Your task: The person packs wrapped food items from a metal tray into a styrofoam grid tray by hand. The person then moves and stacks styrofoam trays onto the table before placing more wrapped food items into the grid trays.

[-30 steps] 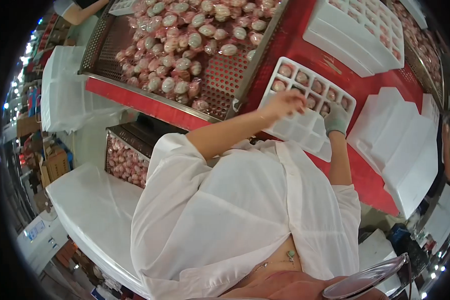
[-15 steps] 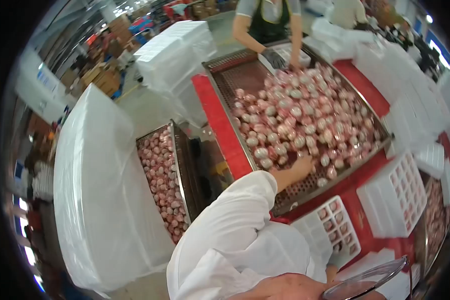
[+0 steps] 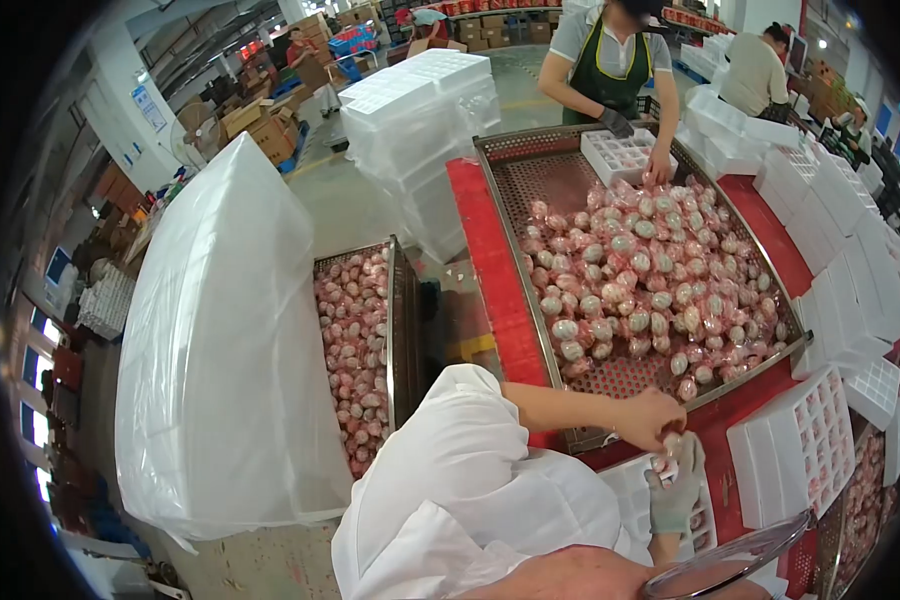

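Observation:
My bare left hand (image 3: 652,418) is closed in front of the perforated metal tray's near edge. It meets my gloved right hand (image 3: 676,488), whose fingers are bent. Between them shows a film-wrapped egg (image 3: 668,452), partly hidden by the fingers. Beneath both hands lies a white foam egg tray (image 3: 625,487) with square cells, some with wrapped eggs, largely covered by the right hand. Just beyond, a heap of wrapped eggs (image 3: 660,270) fills much of the perforated metal tray (image 3: 610,378).
Across the metal tray, a co-worker in a dark apron (image 3: 610,65) handles another foam tray (image 3: 620,158). Stacked foam trays (image 3: 795,440) stand at right on the red table (image 3: 500,290). At left are a metal crate of eggs (image 3: 355,350) and a plastic-wrapped stack (image 3: 210,350).
My left hand has moved from the egg heap back toward me and met my right hand over the foam tray. The gloved right hand has come into view. The camera view has shifted.

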Tool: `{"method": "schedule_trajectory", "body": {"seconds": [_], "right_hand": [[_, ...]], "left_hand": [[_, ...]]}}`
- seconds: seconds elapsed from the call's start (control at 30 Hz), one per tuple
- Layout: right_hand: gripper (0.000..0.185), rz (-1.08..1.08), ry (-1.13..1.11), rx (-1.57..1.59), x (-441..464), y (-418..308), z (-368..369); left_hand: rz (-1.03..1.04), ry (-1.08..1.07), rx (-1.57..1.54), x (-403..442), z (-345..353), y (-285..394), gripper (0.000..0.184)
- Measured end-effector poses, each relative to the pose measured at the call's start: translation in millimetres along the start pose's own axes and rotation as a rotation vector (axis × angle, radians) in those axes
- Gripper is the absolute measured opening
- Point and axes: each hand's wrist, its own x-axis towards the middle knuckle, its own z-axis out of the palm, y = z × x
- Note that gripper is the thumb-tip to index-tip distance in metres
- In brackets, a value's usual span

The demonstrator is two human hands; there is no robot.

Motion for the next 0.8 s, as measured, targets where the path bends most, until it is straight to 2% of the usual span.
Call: {"method": "schedule_trajectory", "body": {"seconds": [0.07, 0.1, 0.13, 0.17, 0.23, 0.27, 0.3, 0.33, 0.37, 0.4, 0.47, 0.53, 0.6, 0.67, 0.73, 0.8], "right_hand": [[0.075, 0.009, -0.026, -0.058, -7, 23, 14], [0.07, 0.111, -0.042, 0.054, -8, 21, 12], [0.066, 0.214, -0.059, 0.165, -9, 20, 11], [0.066, 0.213, -0.059, 0.164, -12, 16, 10], [0.051, 0.267, 0.12, 0.387, -20, 10, 9], [0.051, 0.268, 0.119, 0.387, -29, 20, 17], [0.051, 0.364, 0.172, 0.554, -41, 38, 30], [0.05, 0.46, 0.226, 0.719, -48, 48, 37], [0.05, 0.462, 0.23, 0.72, -51, 45, 36], [0.051, 0.5, 0.305, 0.739, -52, 37, 33], [0.051, 0.543, 0.386, 0.758, -57, 34, 34], [0.053, 0.584, 0.544, 0.872, -66, 39, 42], [0.052, 0.584, 0.551, 0.851, -66, 34, 43], [0.051, 0.584, 0.56, 0.829, -68, 34, 43], [0.057, 0.479, 0.345, 0.643, -73, 40, 41], [0.057, 0.416, 0.386, 0.597, -74, 40, 47]], "left_hand": [[-0.034, -0.061, -0.105, -4, -6, 25, 0.046], [-0.033, -0.06, -0.103, -7, -7, 26, 0.046], [-0.096, -0.08, -0.314, -9, -8, 27, 0.041], [-0.158, -0.102, -0.527, -10, -7, 28, 0.036], [-0.135, -0.128, -0.609, -12, 3, 20, 0.031], [-0.116, -0.153, -0.691, -13, 11, 17, 0.026], [-0.117, -0.155, -0.69, -14, 18, 17, 0.026], [-0.22, -0.087, -0.822, -14, 28, 19, 0.022], [-0.325, -0.016, -0.951, -14, 38, 19, 0.018], [-0.324, -0.02, -0.949, -14, 48, 18, 0.018], [-0.478, -0.032, -1.277, -14, 63, 18, 0.015], [-0.494, -0.026, -1.297, -11, 68, 27, 0.014], [-0.51, -0.013, -1.317, -10, 77, 33, 0.016], [-0.378, 0.188, -1.157, -8, 90, 39, 0.019], [-0.383, 0.236, -1.08, -4, 93, 46, 0.019], [-0.323, 0.352, -0.835, -1, 89, 54, 0.016]]}}
